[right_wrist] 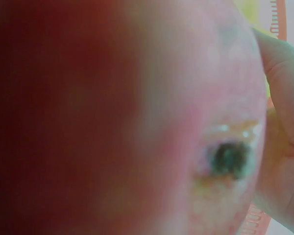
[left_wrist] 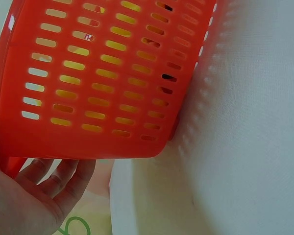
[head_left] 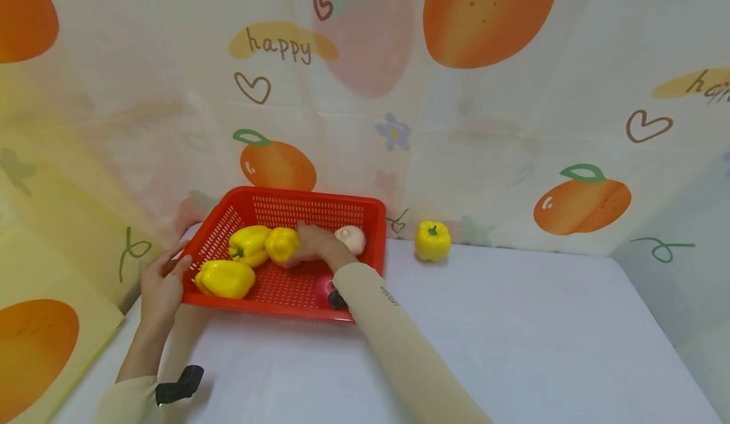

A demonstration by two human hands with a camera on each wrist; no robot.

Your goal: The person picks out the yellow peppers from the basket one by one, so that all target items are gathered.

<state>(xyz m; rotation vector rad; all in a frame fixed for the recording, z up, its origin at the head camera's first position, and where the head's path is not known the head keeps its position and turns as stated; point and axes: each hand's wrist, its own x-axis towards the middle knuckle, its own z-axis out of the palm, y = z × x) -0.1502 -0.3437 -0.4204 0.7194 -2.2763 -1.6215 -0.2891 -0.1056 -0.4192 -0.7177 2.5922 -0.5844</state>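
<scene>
Red basket, head view: stands on the table; the left hand has its grip closed on the left rim, the right hand its grip closed around a yellow pepper inside. Left wrist view: fingers curl beneath the rim. Right wrist view: a blurred pink object dominates.

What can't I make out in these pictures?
Head view: part of the pink item, behind the right sleeve and black wrist device.
Head view: right grip, fingers mostly behind its knuckles; any hold on the nearest yellow pepper is unclear.
Left wrist: yellow things, screened by the red basket.
Right wrist: pinkish thing, too blurred to identify.
</scene>
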